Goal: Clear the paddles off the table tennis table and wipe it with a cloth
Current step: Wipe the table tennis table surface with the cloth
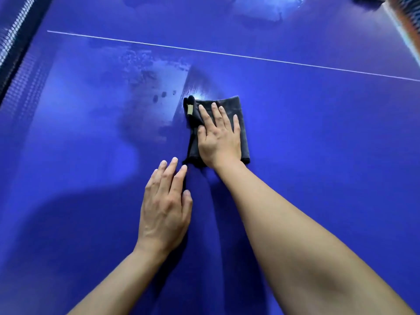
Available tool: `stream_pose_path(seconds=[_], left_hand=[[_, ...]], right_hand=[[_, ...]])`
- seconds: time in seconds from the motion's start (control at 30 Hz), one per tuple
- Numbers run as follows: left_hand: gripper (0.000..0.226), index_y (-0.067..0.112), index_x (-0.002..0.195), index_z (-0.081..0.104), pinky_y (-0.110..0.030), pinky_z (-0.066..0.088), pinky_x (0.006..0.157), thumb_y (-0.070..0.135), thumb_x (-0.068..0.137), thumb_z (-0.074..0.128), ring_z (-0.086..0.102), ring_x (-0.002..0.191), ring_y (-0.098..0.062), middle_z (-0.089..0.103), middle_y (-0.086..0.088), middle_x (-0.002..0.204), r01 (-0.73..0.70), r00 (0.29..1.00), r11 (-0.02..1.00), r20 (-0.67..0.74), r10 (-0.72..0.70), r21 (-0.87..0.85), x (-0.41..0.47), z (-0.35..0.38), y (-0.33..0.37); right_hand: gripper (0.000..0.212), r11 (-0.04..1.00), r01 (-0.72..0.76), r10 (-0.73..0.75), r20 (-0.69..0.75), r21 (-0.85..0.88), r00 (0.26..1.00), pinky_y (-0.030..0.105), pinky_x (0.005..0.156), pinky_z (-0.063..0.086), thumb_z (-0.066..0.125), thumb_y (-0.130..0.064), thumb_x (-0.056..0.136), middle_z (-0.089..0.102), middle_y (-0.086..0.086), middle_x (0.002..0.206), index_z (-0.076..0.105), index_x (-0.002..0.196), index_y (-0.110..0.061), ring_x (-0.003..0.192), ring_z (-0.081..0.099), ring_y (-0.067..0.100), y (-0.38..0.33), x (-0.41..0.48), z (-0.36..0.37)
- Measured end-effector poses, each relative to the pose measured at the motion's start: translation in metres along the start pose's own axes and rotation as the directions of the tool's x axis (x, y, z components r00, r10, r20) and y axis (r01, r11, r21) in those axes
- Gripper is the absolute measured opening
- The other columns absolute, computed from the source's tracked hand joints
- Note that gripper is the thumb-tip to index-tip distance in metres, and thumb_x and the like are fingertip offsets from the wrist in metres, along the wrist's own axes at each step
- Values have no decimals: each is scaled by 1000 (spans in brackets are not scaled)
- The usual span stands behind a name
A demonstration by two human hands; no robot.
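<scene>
Blurred orange-and-dark patterned surface [410,19] fills the top-right corner.

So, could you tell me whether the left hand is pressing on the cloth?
No, the right hand lies flat on the dark cloth, while the left hand rests on the blue table.

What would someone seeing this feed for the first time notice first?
The right hand presses flat on a dark folded cloth near the middle of the blue table tennis table. The left hand lies flat on the bare surface just nearer the person. Left of the cloth is a pale streaky patch with a few dark spots, and a white line crosses beyond it.
</scene>
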State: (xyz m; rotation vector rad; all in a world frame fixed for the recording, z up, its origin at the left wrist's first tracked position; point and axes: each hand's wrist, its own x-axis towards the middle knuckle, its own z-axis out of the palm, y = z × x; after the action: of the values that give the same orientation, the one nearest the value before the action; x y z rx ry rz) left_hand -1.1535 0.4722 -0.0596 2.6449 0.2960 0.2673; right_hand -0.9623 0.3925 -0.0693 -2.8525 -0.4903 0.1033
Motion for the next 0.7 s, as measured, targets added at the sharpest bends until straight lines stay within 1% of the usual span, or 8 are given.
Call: stream_pose_path(seconds=[0.13,0.23,0.37,0.47,0.5,0.57,0.63,0.7], left_hand=[[52,6,145,53,-46,26,122,21,96,44,35,149,-33,44,-14,157,-13,999,1000,-31,13,26,44,12,14],[52,6,145,52,-45,25,123,19,95,46,35,149,-33,44,-13,157,-35,999,996,-27,37,82,59,27,22],[54,10,149,49,-43,22,125,22,96,44,33,149,-32,42,-11,158,-7,1000,991,-25,10,132,66,44,28],[55,14,151,48,-45,22,125,25,98,41,32,151,-29,40,-8,160,18,1000,989,-20,-16,146,67,49,32],[54,15,151,49,-45,23,125,26,98,40,32,151,-29,40,-7,160,29,999,989,-17,-27,143,67,48,33],[55,16,150,49,-47,24,124,29,98,38,31,151,-28,40,-6,161,51,999,988,-8,-50,147,67,48,35],[55,16,150,49,-47,24,124,29,98,37,31,152,-28,39,-5,161,61,998,986,5,-63,157,68,47,38],[55,16,151,48,-46,23,125,28,98,37,30,152,-27,38,-4,162,67,997,985,17,-71,158,68,47,40]], right_hand=[[56,1000,-18,18,7,-6,1000,45,125,-8,25,-42,106,10,-5,171,16,161,-41,157,2,11,9,69,-3],[56,1000,4,-4,32,-4,999,47,125,-10,23,-42,106,8,-4,171,15,161,-41,157,1,11,11,112,-5],[56,995,98,-99,90,15,991,46,125,-11,22,-42,105,6,-4,171,15,161,-41,157,0,11,21,162,-14],[56,987,160,-162,96,26,982,43,125,-10,24,-43,105,8,-5,171,18,160,-42,157,3,10,43,172,-17],[56,989,146,-148,81,24,986,43,126,-9,25,-44,105,9,-5,171,18,160,-42,157,4,10,56,173,-19],[57,998,61,-62,35,20,997,43,126,-8,27,-44,104,12,-4,171,20,160,-41,156,7,11,100,176,-29],[57,998,-65,65,-26,3,998,43,126,-6,28,-44,103,14,-3,170,23,160,-39,156,9,13,163,178,-44],[58,980,-198,198,-67,-4,978,45,127,-3,30,-43,103,16,0,170,24,160,-36,156,12,15,233,175,-60]])
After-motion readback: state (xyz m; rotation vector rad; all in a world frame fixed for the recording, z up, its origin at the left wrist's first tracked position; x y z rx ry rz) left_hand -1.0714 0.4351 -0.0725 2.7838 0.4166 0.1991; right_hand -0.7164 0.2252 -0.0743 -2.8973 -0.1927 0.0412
